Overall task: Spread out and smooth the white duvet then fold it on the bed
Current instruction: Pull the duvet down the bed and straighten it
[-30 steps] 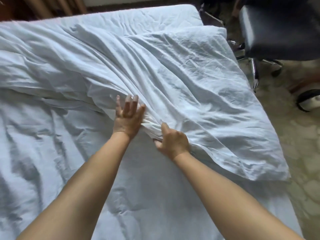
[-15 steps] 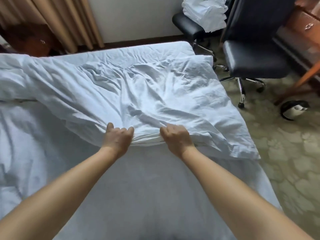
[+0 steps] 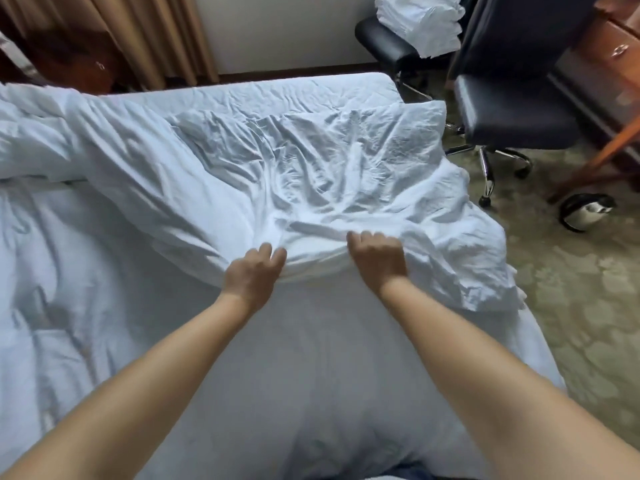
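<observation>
The white duvet point(image 3: 311, 161) lies crumpled across the bed point(image 3: 346, 86), its upper layer folded over and bunched toward the far right. Its near folded edge runs across the middle of the view. My left hand point(image 3: 251, 271) grips that edge with curled fingers. About a hand's width to the right, my right hand point(image 3: 377, 261) also grips the edge, knuckles up. The duvet's right corner point(image 3: 485, 278) hangs over the bed's right side. A smoother white layer point(image 3: 294, 358) spreads under my forearms.
Two black office chairs point(image 3: 512, 112) stand close to the bed's far right corner, one holding folded white linen point(image 3: 419, 19). A wooden dresser point(image 3: 609, 53) lines the right wall. Tan curtains point(image 3: 145, 32) hang at the back left. Patterned carpet point(image 3: 571, 306) lies on the right.
My left hand went from lying flat on the duvet to gripping its edge. Both hands have moved a little apart along the edge, and my view has pulled back and up.
</observation>
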A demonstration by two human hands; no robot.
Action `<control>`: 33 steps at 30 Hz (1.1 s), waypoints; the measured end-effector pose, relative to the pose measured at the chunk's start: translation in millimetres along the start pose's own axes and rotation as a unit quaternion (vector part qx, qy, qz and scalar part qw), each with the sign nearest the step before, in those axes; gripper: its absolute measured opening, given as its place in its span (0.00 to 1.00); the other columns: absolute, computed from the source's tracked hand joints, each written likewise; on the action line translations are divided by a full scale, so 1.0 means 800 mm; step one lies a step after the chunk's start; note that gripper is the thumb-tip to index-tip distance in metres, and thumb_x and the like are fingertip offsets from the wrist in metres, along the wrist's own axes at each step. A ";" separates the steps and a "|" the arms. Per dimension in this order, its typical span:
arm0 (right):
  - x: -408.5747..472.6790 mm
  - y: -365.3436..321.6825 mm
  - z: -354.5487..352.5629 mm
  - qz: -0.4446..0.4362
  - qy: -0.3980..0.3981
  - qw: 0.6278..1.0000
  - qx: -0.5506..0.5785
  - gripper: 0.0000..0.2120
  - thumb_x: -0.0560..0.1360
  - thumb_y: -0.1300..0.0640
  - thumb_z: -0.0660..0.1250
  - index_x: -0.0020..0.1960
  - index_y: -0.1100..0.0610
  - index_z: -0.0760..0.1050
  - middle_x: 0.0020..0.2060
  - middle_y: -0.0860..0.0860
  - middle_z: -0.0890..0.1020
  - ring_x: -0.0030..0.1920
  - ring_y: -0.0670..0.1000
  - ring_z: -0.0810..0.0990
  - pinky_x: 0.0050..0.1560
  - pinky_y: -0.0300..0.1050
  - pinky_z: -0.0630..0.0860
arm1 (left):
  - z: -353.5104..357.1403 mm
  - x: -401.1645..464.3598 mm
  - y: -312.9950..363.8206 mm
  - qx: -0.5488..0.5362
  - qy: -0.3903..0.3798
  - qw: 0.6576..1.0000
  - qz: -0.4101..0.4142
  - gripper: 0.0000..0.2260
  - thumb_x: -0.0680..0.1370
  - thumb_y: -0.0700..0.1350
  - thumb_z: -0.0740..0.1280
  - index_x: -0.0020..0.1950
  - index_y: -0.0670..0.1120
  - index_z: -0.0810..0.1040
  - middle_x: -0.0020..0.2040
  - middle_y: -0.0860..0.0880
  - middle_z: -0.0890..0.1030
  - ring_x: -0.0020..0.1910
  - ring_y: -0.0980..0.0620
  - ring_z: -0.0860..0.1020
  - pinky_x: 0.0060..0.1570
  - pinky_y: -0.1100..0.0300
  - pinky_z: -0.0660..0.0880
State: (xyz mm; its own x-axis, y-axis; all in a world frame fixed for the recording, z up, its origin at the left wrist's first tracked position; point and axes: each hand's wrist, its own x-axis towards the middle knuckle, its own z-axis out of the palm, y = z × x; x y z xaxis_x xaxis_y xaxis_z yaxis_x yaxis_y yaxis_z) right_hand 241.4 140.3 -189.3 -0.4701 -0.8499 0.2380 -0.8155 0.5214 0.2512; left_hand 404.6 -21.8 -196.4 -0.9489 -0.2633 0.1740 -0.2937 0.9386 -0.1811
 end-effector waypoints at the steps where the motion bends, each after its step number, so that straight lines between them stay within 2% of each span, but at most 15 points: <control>1: 0.012 0.012 -0.008 0.016 0.053 0.998 -0.028 0.07 0.67 0.61 0.61 0.32 0.53 0.74 0.25 0.50 0.73 0.25 0.52 0.74 0.26 0.39 0.66 | -0.008 0.013 -0.001 -0.004 0.038 0.999 -0.006 0.19 0.57 0.31 0.67 0.43 0.44 0.68 0.32 0.43 0.72 0.22 0.45 0.72 0.17 0.63 0.64; 4: 0.033 0.034 -0.027 0.052 0.166 0.984 -0.034 0.06 0.67 0.63 0.61 0.35 0.54 0.73 0.29 0.52 0.74 0.30 0.55 0.76 0.31 0.42 0.68 | -0.012 0.030 0.001 -0.024 0.082 0.995 -0.056 0.14 0.63 0.31 0.61 0.45 0.44 0.65 0.32 0.43 0.73 0.21 0.45 0.73 0.16 0.62 0.64; 6: 0.018 0.034 -0.010 0.037 0.124 0.991 -0.010 0.07 0.68 0.65 0.60 0.39 0.56 0.75 0.33 0.55 0.76 0.34 0.57 0.78 0.36 0.46 0.72 | 0.006 0.015 0.008 -0.028 0.035 0.997 -0.057 0.18 0.63 0.29 0.66 0.49 0.44 0.70 0.35 0.42 0.75 0.23 0.42 0.76 0.18 0.58 0.68; 8: -0.019 0.020 0.022 -0.011 -0.162 0.985 0.065 0.10 0.72 0.66 0.60 0.51 0.58 0.75 0.46 0.58 0.79 0.47 0.60 0.80 0.46 0.50 0.74 | 0.033 -0.011 0.015 -0.080 -0.185 0.979 -0.027 0.23 0.70 0.33 0.66 0.64 0.48 0.70 0.49 0.42 0.77 0.43 0.40 0.81 0.35 0.52 0.75; 9: -0.042 0.009 0.038 -0.014 -0.339 0.935 0.109 0.12 0.74 0.66 0.60 0.56 0.59 0.74 0.53 0.59 0.79 0.53 0.59 0.79 0.50 0.48 0.73 | 0.049 -0.026 0.017 -0.090 -0.309 0.947 -0.004 0.26 0.74 0.37 0.64 0.71 0.52 0.64 0.56 0.44 0.75 0.53 0.41 0.78 0.43 0.53 0.73; 11: -0.082 -0.012 0.056 -0.018 -0.482 0.866 0.130 0.13 0.75 0.66 0.61 0.58 0.59 0.73 0.57 0.58 0.77 0.56 0.58 0.77 0.49 0.46 0.71 | 0.071 -0.047 0.019 -0.082 -0.441 0.893 0.030 0.28 0.78 0.43 0.62 0.75 0.57 0.58 0.61 0.46 0.72 0.61 0.44 0.74 0.48 0.56 0.68; 15: -0.100 -0.025 0.078 0.020 -0.446 0.886 0.127 0.10 0.76 0.65 0.59 0.56 0.59 0.71 0.54 0.57 0.76 0.53 0.58 0.78 0.43 0.45 0.66 | 0.089 -0.055 0.021 -0.071 -0.409 0.909 0.024 0.18 0.75 0.36 0.60 0.64 0.49 0.69 0.59 0.47 0.74 0.58 0.45 0.74 0.49 0.54 0.71; 19: -0.114 -0.025 0.077 0.032 -0.168 0.981 0.096 0.11 0.63 0.69 0.62 0.43 0.58 0.68 0.31 0.55 0.76 0.26 0.57 0.77 0.25 0.43 0.67 | 0.085 -0.062 0.035 -0.033 -0.270 0.960 0.058 0.21 0.63 0.36 0.73 0.54 0.45 0.75 0.38 0.45 0.80 0.38 0.46 0.80 0.29 0.60 0.66; 21: -0.129 -0.029 0.072 0.003 -0.217 0.967 0.134 0.12 0.66 0.69 0.63 0.47 0.58 0.71 0.37 0.57 0.79 0.34 0.58 0.80 0.33 0.47 0.75 | 0.081 -0.071 0.040 -0.048 -0.174 0.981 0.074 0.22 0.43 0.31 0.72 0.35 0.44 0.79 0.19 0.46 0.70 0.18 0.48 0.71 0.21 0.66 0.56; 22: -0.137 -0.031 0.068 -0.002 -0.339 0.928 0.154 0.13 0.70 0.68 0.63 0.53 0.60 0.73 0.46 0.58 0.79 0.44 0.58 0.81 0.43 0.50 0.76 | 0.088 -0.078 0.041 -0.061 -0.150 0.984 0.072 0.20 0.41 0.30 0.68 0.29 0.44 0.79 0.16 0.47 0.66 0.15 0.50 0.67 0.20 0.68 0.55; 24: -0.161 -0.039 0.067 -0.032 -0.580 0.798 0.161 0.15 0.76 0.65 0.58 0.62 0.62 0.72 0.55 0.58 0.76 0.55 0.56 0.77 0.57 0.48 0.73 | 0.103 -0.097 0.039 -0.055 -0.182 0.980 0.057 0.18 0.40 0.31 0.66 0.26 0.45 0.79 0.16 0.47 0.68 0.15 0.50 0.69 0.19 0.70 0.63; 25: -0.171 -0.041 0.070 -0.028 -0.620 0.767 0.161 0.16 0.77 0.64 0.57 0.63 0.62 0.72 0.59 0.58 0.76 0.58 0.56 0.76 0.59 0.47 0.72 | 0.105 -0.102 0.040 -0.037 -0.235 0.970 0.050 0.20 0.41 0.32 0.71 0.29 0.46 0.80 0.21 0.47 0.73 0.20 0.49 0.74 0.22 0.68 0.70; 27: -0.184 -0.042 0.076 0.013 -0.599 0.779 0.185 0.18 0.77 0.63 0.56 0.66 0.58 0.70 0.64 0.56 0.74 0.63 0.56 0.74 0.60 0.47 0.71 | 0.103 -0.108 0.042 -0.017 -0.369 0.929 0.011 0.20 0.61 0.41 0.77 0.52 0.49 0.81 0.49 0.45 0.81 0.50 0.46 0.80 0.47 0.59 0.75; 29: -0.188 -0.034 0.081 0.059 -0.527 0.820 0.214 0.19 0.77 0.62 0.56 0.67 0.56 0.67 0.64 0.55 0.73 0.64 0.57 0.73 0.58 0.48 0.71 | 0.112 -0.107 0.046 -0.015 -0.360 0.932 0.028 0.21 0.74 0.41 0.64 0.67 0.51 0.71 0.65 0.47 0.71 0.66 0.45 0.69 0.59 0.53 0.66; 33: -0.185 -0.003 0.087 0.097 -0.423 0.874 0.217 0.19 0.77 0.60 0.58 0.67 0.54 0.67 0.62 0.54 0.71 0.64 0.57 0.70 0.57 0.49 0.70 | 0.103 -0.083 0.100 -0.049 -0.296 0.951 0.078 0.15 0.57 0.38 0.75 0.41 0.46 0.80 0.44 0.45 0.78 0.44 0.44 0.77 0.40 0.54 0.74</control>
State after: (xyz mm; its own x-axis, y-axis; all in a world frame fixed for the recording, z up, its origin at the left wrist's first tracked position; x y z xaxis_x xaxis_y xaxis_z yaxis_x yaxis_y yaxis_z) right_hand 289.4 259.9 -290.6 -0.5458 -0.5960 -0.5889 -0.6575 0.7404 -0.1400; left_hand 434.8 52.8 -302.2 -0.8871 -0.1715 -0.4285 -0.1595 0.9851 -0.0640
